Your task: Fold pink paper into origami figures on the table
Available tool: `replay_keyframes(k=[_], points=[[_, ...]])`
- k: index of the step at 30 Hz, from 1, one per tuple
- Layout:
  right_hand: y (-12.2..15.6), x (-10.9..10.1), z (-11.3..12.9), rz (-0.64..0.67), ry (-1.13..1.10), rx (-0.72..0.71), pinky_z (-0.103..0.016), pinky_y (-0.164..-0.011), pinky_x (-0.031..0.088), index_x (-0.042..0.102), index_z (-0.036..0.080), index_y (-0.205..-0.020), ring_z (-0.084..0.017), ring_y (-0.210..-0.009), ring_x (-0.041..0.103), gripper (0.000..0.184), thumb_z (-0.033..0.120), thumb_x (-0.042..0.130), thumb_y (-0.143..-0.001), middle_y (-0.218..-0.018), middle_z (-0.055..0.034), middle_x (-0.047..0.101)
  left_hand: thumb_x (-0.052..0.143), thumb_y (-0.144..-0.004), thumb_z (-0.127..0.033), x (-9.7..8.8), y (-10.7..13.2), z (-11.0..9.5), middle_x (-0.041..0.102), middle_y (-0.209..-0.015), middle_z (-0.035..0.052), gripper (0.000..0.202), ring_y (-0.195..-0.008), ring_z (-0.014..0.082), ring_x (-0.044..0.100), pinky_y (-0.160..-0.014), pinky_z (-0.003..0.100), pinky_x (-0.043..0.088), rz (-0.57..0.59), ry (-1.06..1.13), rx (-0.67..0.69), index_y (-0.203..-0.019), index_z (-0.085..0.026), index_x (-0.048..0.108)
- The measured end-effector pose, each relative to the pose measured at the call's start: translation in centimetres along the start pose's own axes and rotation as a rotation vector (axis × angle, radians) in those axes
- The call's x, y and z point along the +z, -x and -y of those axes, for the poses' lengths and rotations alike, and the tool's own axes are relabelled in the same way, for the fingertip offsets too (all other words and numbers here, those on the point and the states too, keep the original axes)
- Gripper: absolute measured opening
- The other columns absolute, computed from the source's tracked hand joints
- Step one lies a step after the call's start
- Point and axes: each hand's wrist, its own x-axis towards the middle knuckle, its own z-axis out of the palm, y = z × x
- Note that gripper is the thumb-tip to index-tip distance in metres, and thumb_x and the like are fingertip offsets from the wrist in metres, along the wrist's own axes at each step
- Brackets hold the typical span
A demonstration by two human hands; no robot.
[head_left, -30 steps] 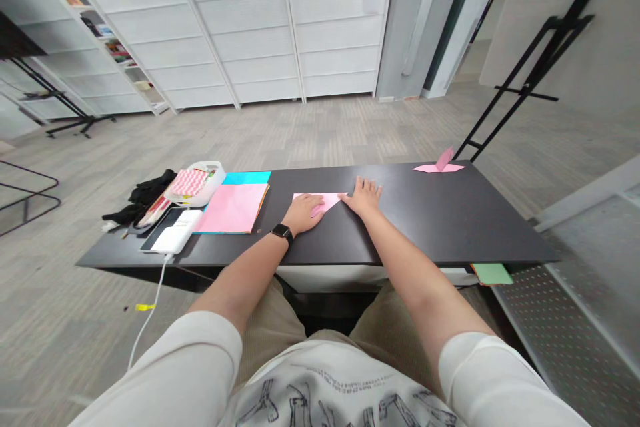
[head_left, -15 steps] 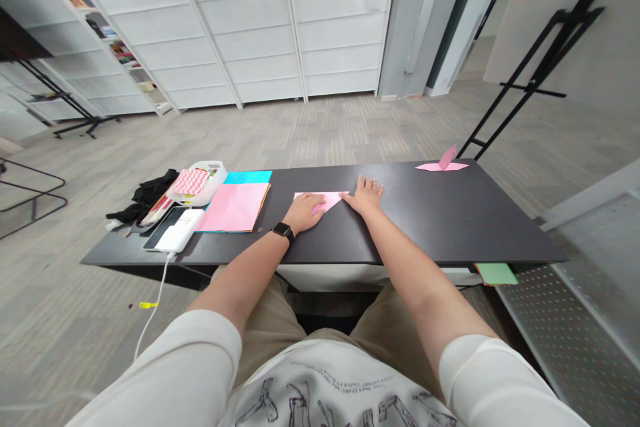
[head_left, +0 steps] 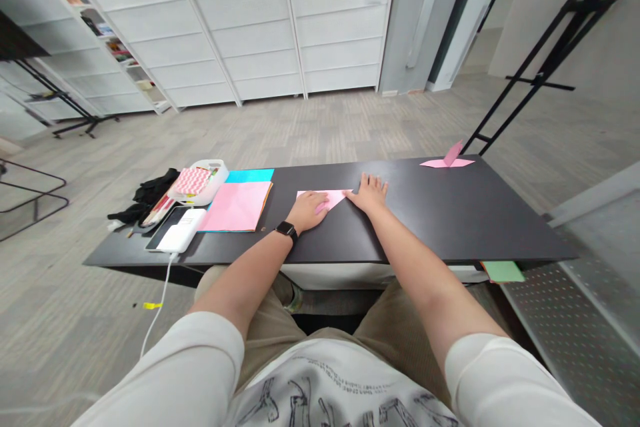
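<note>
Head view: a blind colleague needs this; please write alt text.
Left hand rests on folded pink paper on a dark table, right hand at the paper's right tip. A pink sheet lies left; a folded pink figure, far right.

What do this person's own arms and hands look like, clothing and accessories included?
White sleeves end near the elbows, leaving the forearms uncovered. The left hand has a black smartwatch with a rectangular face at its wrist. The right hand, like the left, wears no glove.

No text can be read: on the wearer's side of the black table's [head_left: 460,213] near edge, the white shirt [head_left: 330,380] bears small curved print and larger black marks, all illegible.
</note>
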Motion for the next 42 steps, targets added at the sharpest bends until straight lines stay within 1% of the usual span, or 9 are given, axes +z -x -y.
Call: replay_keyframes(k=[7, 11, 23, 28, 35, 42], points=[[-0.1, -0.1, 0.0, 0.017, 0.001, 0.011, -0.065, -0.133, 0.005, 0.022, 0.011, -0.173, -0.043, -0.167, 0.015, 0.109, 0.082, 0.047, -0.094, -0.179, -0.0224, 0.025, 0.058, -0.104, -0.036, -0.6, 0.0, -0.6, 0.074, -0.143, 0.0046, 0.033, -0.132, 0.0263, 0.066, -0.124, 0.047, 0.044, -0.003, 0.022, -0.018, -0.128, -0.024, 0.077], [-0.2, 0.0, 0.0, 0.016, 0.005, 0.017, -0.066, -0.133, 0.005, 0.023, 0.011, -0.173, -0.043, -0.167, 0.015, 0.109, 0.083, 0.047, -0.094, -0.179, -0.0222, 0.025, 0.059, -0.103, -0.035, -0.7, 0.0, -0.6, 0.074, -0.143, 0.0047, 0.034, -0.131, 0.0264, 0.066, -0.124, 0.047, 0.044, 0.004, 0.026, -0.024, -0.129, -0.024, 0.076], [-0.2, 0.2, -0.2, 0.008, 0.046, 0.012, -0.063, -0.132, 0.006, 0.022, 0.012, -0.173, -0.042, -0.166, 0.017, 0.107, 0.083, 0.044, -0.096, -0.178, -0.0233, 0.026, 0.057, -0.103, -0.033, 0.1, 0.1, 0.1, 0.072, -0.148, 0.0026, 0.035, -0.134, 0.0268, 0.063, -0.126, 0.049, 0.042, -0.012, 0.063, -0.021, -0.131, -0.025, 0.076], [-0.3, 0.2, -0.2, 0.006, 0.062, 0.010, -0.063, -0.132, 0.008, 0.022, 0.011, -0.172, -0.042, -0.165, 0.018, 0.108, 0.084, 0.045, -0.095, -0.178, -0.0242, 0.026, 0.056, -0.105, -0.035, 0.5, 0.2, 0.6, 0.071, -0.148, 0.0031, 0.035, -0.133, 0.0265, 0.063, -0.124, 0.049, 0.043, -0.021, 0.078, -0.023, -0.132, -0.025, 0.076], [-0.2, 0.3, -0.2, -0.014, 0.072, 0.016, -0.062, -0.133, 0.007, 0.024, 0.012, -0.172, -0.041, -0.166, 0.019, 0.106, 0.082, 0.044, -0.096, -0.178, -0.0223, 0.029, 0.055, -0.106, -0.036, 0.9, 0.5, 0.8, 0.067, -0.154, 0.0028, 0.037, -0.134, 0.0277, 0.061, -0.124, 0.049, 0.041, -0.020, 0.055, -0.004, -0.135, -0.024, 0.075], [-0.1, 0.4, -0.2, -0.007, 0.106, 0.025, -0.060, -0.133, 0.009, 0.024, 0.012, -0.172, -0.040, -0.166, 0.020, 0.103, 0.081, 0.043, -0.098, -0.178, -0.0227, 0.029, 0.054, -0.106, -0.035, 1.0, 0.7, 0.7, 0.064, -0.158, 0.0035, 0.038, -0.138, 0.0296, 0.058, -0.125, 0.051, 0.039, -0.006, 0.055, -0.005, -0.138, -0.025, 0.073]])
